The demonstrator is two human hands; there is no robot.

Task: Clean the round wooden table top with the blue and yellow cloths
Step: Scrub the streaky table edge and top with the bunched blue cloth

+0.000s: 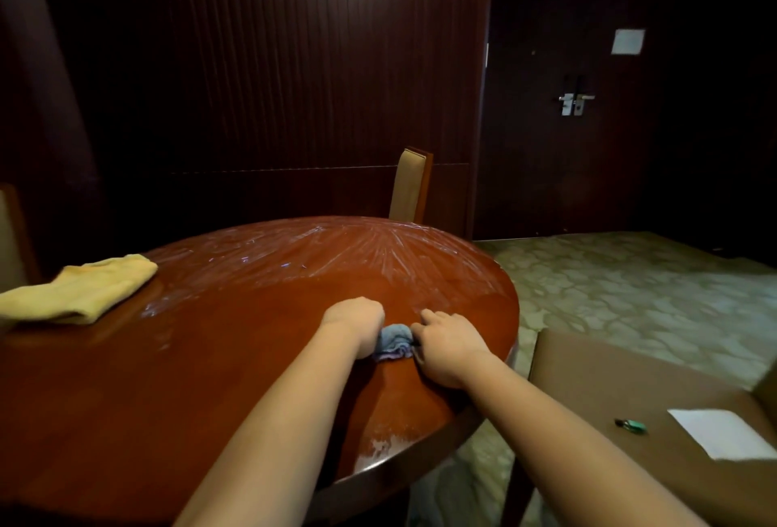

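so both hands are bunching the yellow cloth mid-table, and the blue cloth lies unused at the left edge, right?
Colours swapped. The head view shows the left hand and right hand bunching the blue cloth on the round wooden table top; the yellow cloth lies unused at the left edge.

I saw the blue cloth bunched small on the round wooden table top; the yellow cloth lay folded at its far-left edge.
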